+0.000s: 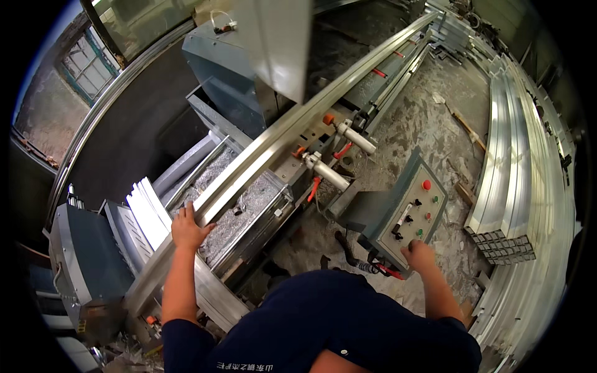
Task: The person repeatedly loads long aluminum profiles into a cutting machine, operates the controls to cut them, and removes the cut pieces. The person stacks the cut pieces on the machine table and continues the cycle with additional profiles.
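Note:
A long silver metal profile (249, 163) runs slantwise from the lower left to the far upper right, across the bed of a cutting machine. My left hand (189, 229) lies on its near part with the fingers spread and the thumb apart. On the right stands a tilted control panel (413, 208) with a red button, several small green and red buttons and black knobs. My right hand (419, 255) is at its lower corner, fingers curled in; what they hold, if anything, is hidden.
Two clamp cylinders (326, 171) with red and orange parts stand beside the profile. Metal shavings (239, 227) cover the machine bed. A large grey panel (273, 50) hangs above it. Stacked metal profiles (504, 186) lie along the right, near a wooden-handled tool (467, 129) on the floor.

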A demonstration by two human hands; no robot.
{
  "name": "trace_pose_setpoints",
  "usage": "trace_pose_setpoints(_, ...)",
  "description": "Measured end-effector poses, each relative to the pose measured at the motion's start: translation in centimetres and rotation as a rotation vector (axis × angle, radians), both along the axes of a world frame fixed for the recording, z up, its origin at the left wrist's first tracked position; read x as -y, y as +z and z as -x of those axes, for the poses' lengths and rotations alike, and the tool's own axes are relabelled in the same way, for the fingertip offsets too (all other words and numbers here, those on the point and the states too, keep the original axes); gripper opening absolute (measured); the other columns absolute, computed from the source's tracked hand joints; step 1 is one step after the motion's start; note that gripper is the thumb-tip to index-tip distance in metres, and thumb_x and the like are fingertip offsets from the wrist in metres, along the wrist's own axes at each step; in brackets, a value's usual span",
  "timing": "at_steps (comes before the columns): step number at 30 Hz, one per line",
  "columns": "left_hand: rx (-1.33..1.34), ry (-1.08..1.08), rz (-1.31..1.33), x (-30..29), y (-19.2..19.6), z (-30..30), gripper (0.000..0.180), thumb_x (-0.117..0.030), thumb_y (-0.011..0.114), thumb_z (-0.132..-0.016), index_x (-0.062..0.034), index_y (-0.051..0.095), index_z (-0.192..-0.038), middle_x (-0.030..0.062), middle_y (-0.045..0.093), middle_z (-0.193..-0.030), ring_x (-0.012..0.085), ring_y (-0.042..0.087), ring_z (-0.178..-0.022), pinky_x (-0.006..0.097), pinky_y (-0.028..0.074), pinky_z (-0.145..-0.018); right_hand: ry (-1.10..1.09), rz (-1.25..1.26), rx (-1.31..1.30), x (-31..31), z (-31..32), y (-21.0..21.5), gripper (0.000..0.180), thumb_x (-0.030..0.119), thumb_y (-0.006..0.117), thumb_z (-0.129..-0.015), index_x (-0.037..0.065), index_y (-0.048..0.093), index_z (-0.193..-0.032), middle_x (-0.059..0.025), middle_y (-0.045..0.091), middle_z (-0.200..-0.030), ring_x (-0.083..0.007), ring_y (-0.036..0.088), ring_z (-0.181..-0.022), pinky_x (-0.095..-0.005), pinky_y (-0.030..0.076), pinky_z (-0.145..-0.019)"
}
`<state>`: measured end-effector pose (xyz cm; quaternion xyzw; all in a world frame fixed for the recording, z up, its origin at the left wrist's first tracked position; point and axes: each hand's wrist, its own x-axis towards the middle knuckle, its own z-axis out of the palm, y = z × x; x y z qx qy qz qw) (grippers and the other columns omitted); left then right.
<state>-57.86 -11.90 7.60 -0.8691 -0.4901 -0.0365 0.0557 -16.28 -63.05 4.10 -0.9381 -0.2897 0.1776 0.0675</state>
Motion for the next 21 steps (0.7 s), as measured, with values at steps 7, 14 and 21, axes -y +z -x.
trace_pose_setpoints(7,-0.035,0.020,-0.032,0.0,-0.6,-0.9,0.093,-0.057,0.081,-0.065,-0.0040,0.048,-0.133,0.0149,0.058,-0.120,0.0333,0.058,-0.104,0.042,0.050,-0.088,0.135,0.047,0.110,3.2,-2.2,-2.8,0.031,0.035,0.070,-0.083,0.005,0.061,-0.081,-0.0165,0.063,-0.086,-0.0380,0.065,-0.078,-0.0466,0.053,-0.068)
trace_pose_setpoints(14,-0.027,0.027,-0.053,-0.2,-1.0,-0.7,0.094,-0.058,0.080,-0.066,-0.0040,0.046,-0.135,0.0176,0.057,-0.124,0.0352,0.057,-0.111,0.043,0.049,-0.092,0.259,0.075,0.169,4.6,-2.8,-1.9,0.031,0.038,0.067,-0.085,0.008,0.065,-0.078,-0.0119,0.065,-0.081,-0.0327,0.066,-0.075,-0.0453,0.053,-0.065)
trace_pose_setpoints(21,-0.026,0.024,-0.091,-0.3,-1.2,-0.8,0.094,-0.060,0.080,-0.066,-0.0044,0.046,-0.134,0.0159,0.059,-0.121,0.0338,0.057,-0.112,0.043,0.048,-0.093,-0.032,0.016,-0.033,3.4,-2.6,-2.9,0.047,0.041,0.052,-0.094,0.001,0.069,-0.077,-0.0229,0.066,-0.076,-0.0423,0.065,-0.076,-0.0500,0.051,-0.072)
